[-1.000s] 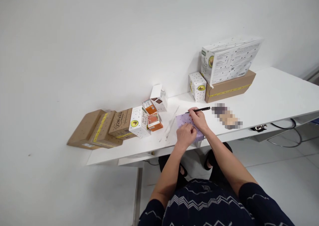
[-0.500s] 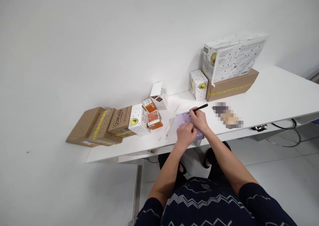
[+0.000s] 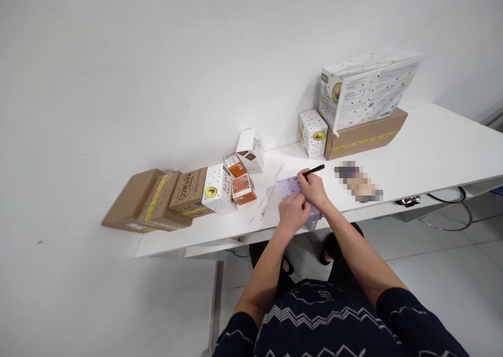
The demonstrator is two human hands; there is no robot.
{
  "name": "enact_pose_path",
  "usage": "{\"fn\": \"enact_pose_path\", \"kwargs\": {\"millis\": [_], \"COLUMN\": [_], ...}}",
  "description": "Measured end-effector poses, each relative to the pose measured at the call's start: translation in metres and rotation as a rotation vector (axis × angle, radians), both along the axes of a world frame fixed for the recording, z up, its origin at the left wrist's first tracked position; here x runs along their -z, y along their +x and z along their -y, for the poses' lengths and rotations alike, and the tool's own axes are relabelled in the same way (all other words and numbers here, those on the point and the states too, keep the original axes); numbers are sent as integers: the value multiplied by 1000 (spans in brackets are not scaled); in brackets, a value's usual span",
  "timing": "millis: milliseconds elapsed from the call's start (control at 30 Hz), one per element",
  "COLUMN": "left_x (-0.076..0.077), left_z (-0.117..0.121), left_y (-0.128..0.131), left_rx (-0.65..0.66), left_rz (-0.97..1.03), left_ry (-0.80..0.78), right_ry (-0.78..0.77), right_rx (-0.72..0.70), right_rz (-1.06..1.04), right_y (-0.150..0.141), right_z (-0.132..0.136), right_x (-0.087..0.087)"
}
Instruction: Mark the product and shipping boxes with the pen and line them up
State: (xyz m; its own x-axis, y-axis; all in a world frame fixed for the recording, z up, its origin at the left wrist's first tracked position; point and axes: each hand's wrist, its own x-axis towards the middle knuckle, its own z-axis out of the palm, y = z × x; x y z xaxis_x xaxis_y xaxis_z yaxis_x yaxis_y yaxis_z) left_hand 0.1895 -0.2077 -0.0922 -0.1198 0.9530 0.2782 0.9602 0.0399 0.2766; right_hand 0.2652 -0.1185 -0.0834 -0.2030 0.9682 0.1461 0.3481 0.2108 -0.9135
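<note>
A black pen (image 3: 316,169) is pinched in the fingers of my right hand (image 3: 313,188). It slants up to the right, and its lower end is by the upper part of a flat purple item with dark dots (image 3: 286,188), a box or a notebook. My left hand (image 3: 294,212) rests curled like a fist on the lower left of this purple item. Whatever the left fingers hold, if anything, is hidden. Both hands cover much of the purple surface. The item lies near the front edge of the white table (image 3: 432,152).
Left stand brown cartons (image 3: 188,193), a white avocado-print box (image 3: 218,190), small orange boxes (image 3: 243,189) and an open white box (image 3: 250,150). Clear thin strips (image 3: 271,194) lie left of my hands. Behind right, a large white box (image 3: 373,92) sits on a brown carton (image 3: 367,137). A blurred item (image 3: 358,181) lies right.
The pen and my right fingers have shifted very slightly to the left. My left hand stays in place on the purple item.
</note>
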Motion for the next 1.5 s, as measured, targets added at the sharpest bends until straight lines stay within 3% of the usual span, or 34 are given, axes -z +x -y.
{"fn": "enact_pose_path", "kwargs": {"millis": [500, 633, 800, 900, 1033, 1100, 1200, 1333, 1400, 1500], "left_x": [3, 3, 4, 5, 6, 5, 5, 4, 5, 8], "left_z": [0, 1, 1, 1, 1, 1, 1, 1, 2, 4], "left_y": [-1, -1, -1, 0, 0, 1, 2, 2, 1, 1], "left_rx": [0, 17, 23, 19, 16, 11, -1, -1, 15, 40], "left_rz": [-9, -15, -40, -54, -62, -62, -63, -71, -80, -106], "left_ry": [23, 44, 73, 76, 104, 112, 101, 91, 99, 108], "right_ry": [21, -36, -104, -61, -80, -120, -149, -123, -50, 76], "right_rx": [12, 67, 254, 290, 84, -5, -19, -8, 85, 354], "right_rz": [63, -97, -353, -118, 530, 729, 824, 775, 764, 848], "right_y": [-2, -1, 18, 38, 55, 54, 48, 52, 64, 90], "right_z": [0, 1, -8, -20, -27, -24, -16, -10, -11, -18], "right_x": [1, 2, 12, 23, 37, 43, 48, 51, 50, 49]}}
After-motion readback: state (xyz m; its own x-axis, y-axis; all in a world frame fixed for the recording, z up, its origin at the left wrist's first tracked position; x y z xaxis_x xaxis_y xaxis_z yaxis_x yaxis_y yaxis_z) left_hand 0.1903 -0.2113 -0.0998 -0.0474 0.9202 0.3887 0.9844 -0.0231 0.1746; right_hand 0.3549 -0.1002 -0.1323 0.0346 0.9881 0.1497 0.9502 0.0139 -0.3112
